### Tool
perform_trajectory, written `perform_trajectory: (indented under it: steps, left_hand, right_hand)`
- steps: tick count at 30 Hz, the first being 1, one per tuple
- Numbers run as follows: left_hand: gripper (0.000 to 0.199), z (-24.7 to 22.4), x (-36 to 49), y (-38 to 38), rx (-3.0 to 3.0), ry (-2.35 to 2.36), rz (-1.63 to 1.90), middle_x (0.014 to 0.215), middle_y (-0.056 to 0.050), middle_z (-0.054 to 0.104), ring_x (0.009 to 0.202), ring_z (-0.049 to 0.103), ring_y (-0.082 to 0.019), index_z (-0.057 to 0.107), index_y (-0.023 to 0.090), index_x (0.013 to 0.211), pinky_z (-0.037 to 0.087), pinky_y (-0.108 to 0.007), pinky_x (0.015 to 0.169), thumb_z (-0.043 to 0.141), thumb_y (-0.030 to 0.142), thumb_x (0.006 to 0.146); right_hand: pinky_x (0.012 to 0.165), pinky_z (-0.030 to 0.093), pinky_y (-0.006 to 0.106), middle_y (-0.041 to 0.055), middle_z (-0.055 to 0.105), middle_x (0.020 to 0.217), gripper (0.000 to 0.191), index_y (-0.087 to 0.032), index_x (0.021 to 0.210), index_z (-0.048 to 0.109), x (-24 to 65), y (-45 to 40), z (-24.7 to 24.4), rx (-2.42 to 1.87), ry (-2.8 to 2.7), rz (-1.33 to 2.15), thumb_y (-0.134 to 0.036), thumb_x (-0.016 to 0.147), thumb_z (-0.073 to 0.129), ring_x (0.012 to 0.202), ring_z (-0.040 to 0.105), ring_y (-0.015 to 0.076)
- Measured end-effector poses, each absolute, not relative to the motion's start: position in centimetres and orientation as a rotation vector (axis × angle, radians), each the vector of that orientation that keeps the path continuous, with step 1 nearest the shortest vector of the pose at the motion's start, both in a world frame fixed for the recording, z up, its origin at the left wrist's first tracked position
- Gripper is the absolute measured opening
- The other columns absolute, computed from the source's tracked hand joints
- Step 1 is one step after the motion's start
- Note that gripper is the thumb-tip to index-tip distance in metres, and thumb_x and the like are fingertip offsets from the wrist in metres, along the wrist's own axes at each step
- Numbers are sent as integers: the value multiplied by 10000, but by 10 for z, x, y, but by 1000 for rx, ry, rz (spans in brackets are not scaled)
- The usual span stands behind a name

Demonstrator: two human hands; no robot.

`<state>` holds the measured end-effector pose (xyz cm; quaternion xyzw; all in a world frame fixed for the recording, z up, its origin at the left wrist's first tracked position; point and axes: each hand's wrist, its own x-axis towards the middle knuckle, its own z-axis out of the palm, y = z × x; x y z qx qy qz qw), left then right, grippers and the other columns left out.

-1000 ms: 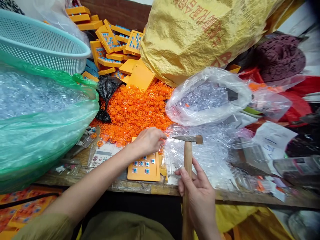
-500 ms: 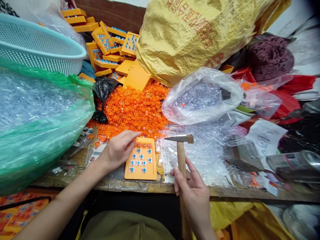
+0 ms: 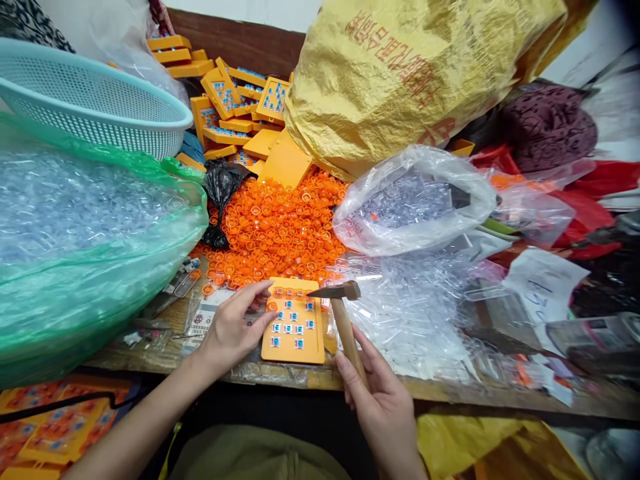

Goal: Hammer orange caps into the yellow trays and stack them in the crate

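A yellow tray (image 3: 294,352) lies flat at the table's front edge, with several small blue-centred pieces and a row of orange rings on it. My left hand (image 3: 235,327) is at the tray's left side, fingers apart and curved around its upper left, close to an orange ring (image 3: 271,307); whether it grips anything is unclear. My right hand (image 3: 377,390) is wrapped round the wooden handle of a hammer (image 3: 345,327), whose metal head hovers over the tray's upper right corner. Behind the tray is a pile of orange rings (image 3: 280,230).
A green bag of clear pieces (image 3: 100,273) and a blue basket (image 3: 100,100) stand left. Yellow trays (image 3: 225,100) are stacked behind. A yellow sack (image 3: 400,80), an open clear bag (image 3: 415,230) and loose clear plastic pieces (image 3: 420,313) are at right.
The hammer has moved left and its head is now over the tray's upper right. My left hand has come down from the ring pile to the tray's left side. The view has shifted slightly.
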<state>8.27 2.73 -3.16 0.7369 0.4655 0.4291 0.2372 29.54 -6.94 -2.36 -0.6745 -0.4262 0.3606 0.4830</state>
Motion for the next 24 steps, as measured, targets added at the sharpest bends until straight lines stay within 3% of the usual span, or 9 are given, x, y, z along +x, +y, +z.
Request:
perform_trajectory:
  steps: [3,7,11,16,24]
  left_hand:
    - [363,-30,84,30,1872,1311,1042,854,-47,683,687,638,-134,578,136,1146,574,-269,657,639,200,793]
    - [376,-20,90,28,1910,1283,1057,879,-41,673,738,635,-143,536,159,1195,556,-291,698,592,186,825]
    - [440,-8,114,32,2134,1120,1149,915,-46,670,866,619,-176,472,189,1265,521,-352,813,578,143,840]
    - [461,-11,140,40,2384,1095,1065,885,-71,682,864,608,-235,473,160,1257,519,-427,776,581,92,814]
    - [526,-25,141,42,2236,1078,1193,849,-36,704,828,659,-201,447,188,1290,549,-380,808,601,83,798]
  right_hand:
    - [740,603,374,85,700,1118,424,-197,1160,670,294,-70,-21,-1652,-1091,817,-369,773,673,973,680,273]
    - [914,541,413,71,695,1134,391,-199,1144,680,297,-70,-20,-1663,-1160,704,-339,779,667,1032,665,278]
    - [915,537,347,60,663,1187,389,-201,1164,666,303,-71,-18,-1691,-1234,564,-325,795,652,1046,659,250]
    - [937,519,309,47,618,1252,408,-216,1242,610,312,-76,-20,-1693,-1397,445,-275,838,622,1095,629,231]
    - [875,550,257,29,642,1225,404,-258,1274,577,318,-74,-17,-1669,-1662,362,-216,872,572,1054,656,214]
